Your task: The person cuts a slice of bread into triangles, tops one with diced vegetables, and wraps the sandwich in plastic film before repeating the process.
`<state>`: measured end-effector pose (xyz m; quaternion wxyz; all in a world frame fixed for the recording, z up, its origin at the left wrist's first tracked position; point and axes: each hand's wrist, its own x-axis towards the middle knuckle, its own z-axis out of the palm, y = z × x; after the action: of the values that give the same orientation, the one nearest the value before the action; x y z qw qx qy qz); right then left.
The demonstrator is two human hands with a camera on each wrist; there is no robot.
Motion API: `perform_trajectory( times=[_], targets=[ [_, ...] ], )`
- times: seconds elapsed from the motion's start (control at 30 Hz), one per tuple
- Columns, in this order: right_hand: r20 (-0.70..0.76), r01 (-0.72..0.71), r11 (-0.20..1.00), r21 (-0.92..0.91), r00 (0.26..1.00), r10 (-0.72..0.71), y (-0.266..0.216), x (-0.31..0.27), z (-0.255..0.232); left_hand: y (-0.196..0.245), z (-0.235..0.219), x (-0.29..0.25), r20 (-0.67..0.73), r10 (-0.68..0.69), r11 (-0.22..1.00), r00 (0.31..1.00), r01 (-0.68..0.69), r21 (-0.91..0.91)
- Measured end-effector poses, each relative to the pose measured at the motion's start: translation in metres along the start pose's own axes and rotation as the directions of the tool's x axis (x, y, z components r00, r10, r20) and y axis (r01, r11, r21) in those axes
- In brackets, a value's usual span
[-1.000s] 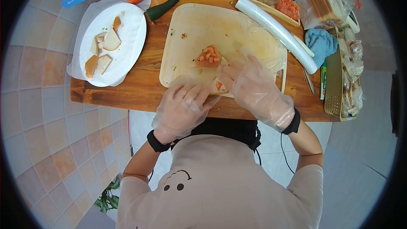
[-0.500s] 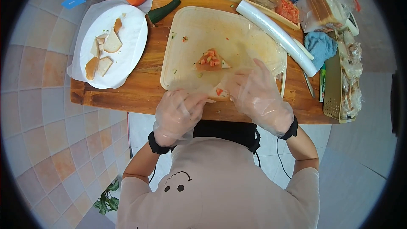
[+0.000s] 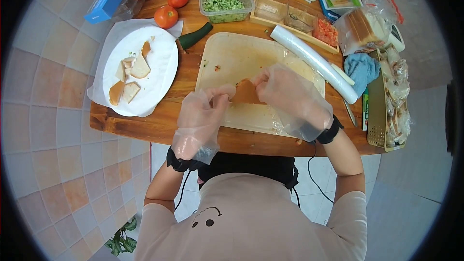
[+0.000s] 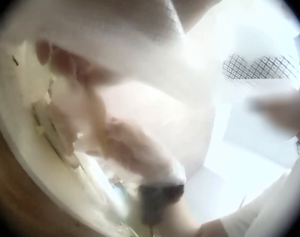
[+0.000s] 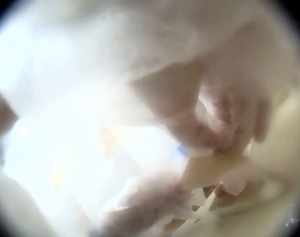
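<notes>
A brown-crusted bread piece (image 3: 247, 92) is held over the lower middle of the cutting board (image 3: 232, 48). My left hand (image 3: 198, 121), in a clear plastic glove, pinches its left side between thumb and fingers. On its right side the gloved right hand (image 3: 295, 96) pinches the piece with curled fingers. The right wrist view shows the pale bread (image 5: 209, 170) below blurred fingertips. Glove plastic blurs most of the left wrist view. The diced tomato is hidden in the head view.
Left stands a white plate (image 3: 162, 75) with bread scraps. Behind are tomatoes (image 3: 166, 17), a zucchini piece (image 3: 195, 36) and a tub of diced green vegetable (image 3: 225, 17). A plastic wrap roll (image 3: 314, 63) lies along the board's right side, near a blue cloth (image 3: 361, 70).
Both hands have moved up the board from its near edge and taken hold of the bread piece. The tomato-topped piece seen before is no longer visible there. The head view has shifted.
</notes>
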<state>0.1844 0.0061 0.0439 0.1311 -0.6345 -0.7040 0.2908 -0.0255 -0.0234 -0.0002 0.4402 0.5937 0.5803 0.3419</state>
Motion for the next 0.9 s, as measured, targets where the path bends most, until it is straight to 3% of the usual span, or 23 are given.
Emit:
perform_trajectory(
  times=[0.1,0.2,0.27,0.37,0.47,0.57,0.7,0.8,0.9],
  targets=[
    [0.006,-0.049,0.998,-0.032,0.999,0.049,-0.007,0.007,0.0,-0.006,0.005,0.004,-0.047,0.075,0.981,0.996,-0.066,0.18],
    [0.031,0.005,0.994,-0.107,1.0,-0.002,0.005,0.018,0.005,-0.011,0.006,0.005,-0.059,0.194,0.931,0.979,-0.164,0.326],
    [-0.067,0.094,0.99,-0.103,0.993,-0.101,0.013,0.018,0.014,-0.012,0.006,0.006,-0.058,0.188,0.931,0.98,-0.159,0.33],
    [-0.133,0.155,0.979,-0.131,0.976,-0.172,0.017,0.017,0.022,-0.01,0.006,0.008,-0.069,0.243,0.822,0.968,-0.167,0.545],
    [-0.087,0.166,0.968,-0.191,0.979,-0.185,0.018,0.019,0.021,-0.006,0.012,0.01,-0.151,0.271,0.842,0.951,-0.157,0.517],
    [-0.048,0.167,0.956,-0.241,0.982,-0.183,0.015,0.019,0.015,-0.004,0.01,0.015,-0.052,0.151,0.916,0.987,-0.119,0.384],
    [0.011,0.195,0.93,-0.311,0.979,-0.202,0.01,0.013,0.008,0.001,0.012,0.016,-0.063,0.116,0.919,0.991,-0.083,0.385],
    [-0.141,0.353,0.878,-0.324,0.9,-0.413,0.013,0.001,0.017,-0.001,0.012,0.018,-0.051,0.131,0.913,0.99,-0.1,0.395],
    [-0.056,0.345,0.929,-0.133,0.933,-0.355,0.02,0.007,0.02,0.006,0.008,0.023,0.024,0.028,0.933,0.999,-0.035,0.357]
  ],
)
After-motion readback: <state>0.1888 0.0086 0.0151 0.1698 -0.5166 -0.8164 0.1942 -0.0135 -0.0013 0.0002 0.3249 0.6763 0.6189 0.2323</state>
